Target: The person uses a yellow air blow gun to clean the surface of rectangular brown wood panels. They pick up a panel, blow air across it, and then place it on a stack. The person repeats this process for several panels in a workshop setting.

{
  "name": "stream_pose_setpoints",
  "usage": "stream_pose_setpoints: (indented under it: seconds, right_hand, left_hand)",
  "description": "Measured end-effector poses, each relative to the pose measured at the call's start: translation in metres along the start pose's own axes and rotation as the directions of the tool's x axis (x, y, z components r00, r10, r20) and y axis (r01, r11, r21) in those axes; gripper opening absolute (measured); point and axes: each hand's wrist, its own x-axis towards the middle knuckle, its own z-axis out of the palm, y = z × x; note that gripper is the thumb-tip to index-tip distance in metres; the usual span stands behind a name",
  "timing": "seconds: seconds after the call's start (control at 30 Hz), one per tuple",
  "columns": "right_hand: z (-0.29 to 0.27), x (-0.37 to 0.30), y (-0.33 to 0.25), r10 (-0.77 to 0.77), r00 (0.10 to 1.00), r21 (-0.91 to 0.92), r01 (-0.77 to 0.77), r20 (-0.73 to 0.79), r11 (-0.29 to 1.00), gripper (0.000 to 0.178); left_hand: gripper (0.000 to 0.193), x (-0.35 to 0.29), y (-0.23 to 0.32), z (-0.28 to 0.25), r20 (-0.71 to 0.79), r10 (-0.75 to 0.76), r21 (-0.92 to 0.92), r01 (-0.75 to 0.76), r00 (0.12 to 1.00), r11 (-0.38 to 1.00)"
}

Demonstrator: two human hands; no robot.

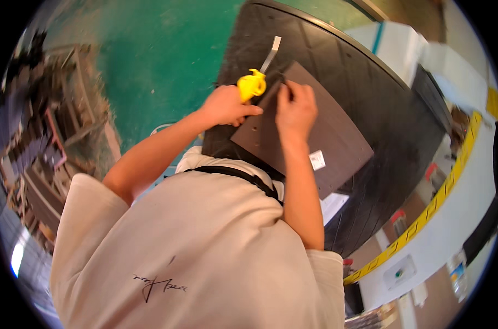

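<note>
Gripping a yellow-handled tool with a flat metal blade (253, 83), the left hand (225, 106) is curled tight around the handle while the blade points away across the dark ribbed counter (364, 71). Just beside it, the right hand (295, 107) presses its bunched fingertips onto the far corner of a flat dark brown board (326, 137) — the board lies tilted on the counter, a small white label (317, 159) stuck near its right edge. Green floor (150, 55) lies beyond.
</note>
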Motion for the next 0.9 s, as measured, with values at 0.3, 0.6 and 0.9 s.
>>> stream_pose_setpoints:
  seconds: [0.3,0.6,0.9]
  right_hand:
    - [-0.098,-0.034,0.139,0.288,0.814,-0.241,-0.454,-0.504,0.858,0.015]
    - [-0.186,-0.082,0.225,0.406,0.731,-0.112,-0.545,-0.549,0.831,0.025]
    - [-0.113,-0.051,0.182,0.296,0.751,-0.144,-0.459,-0.59,0.877,0.019]
  left_hand:
    - [0.043,-0.003,0.003,0.005,-0.031,-0.03,0.056,0.031,0.999,0.998]
    - [0.042,-0.002,0.002,0.004,-0.027,-0.028,0.078,0.03,0.999,0.997]
    - [0.033,-0.005,-0.011,0.001,0.032,0.05,-0.032,-0.049,0.998,0.998]
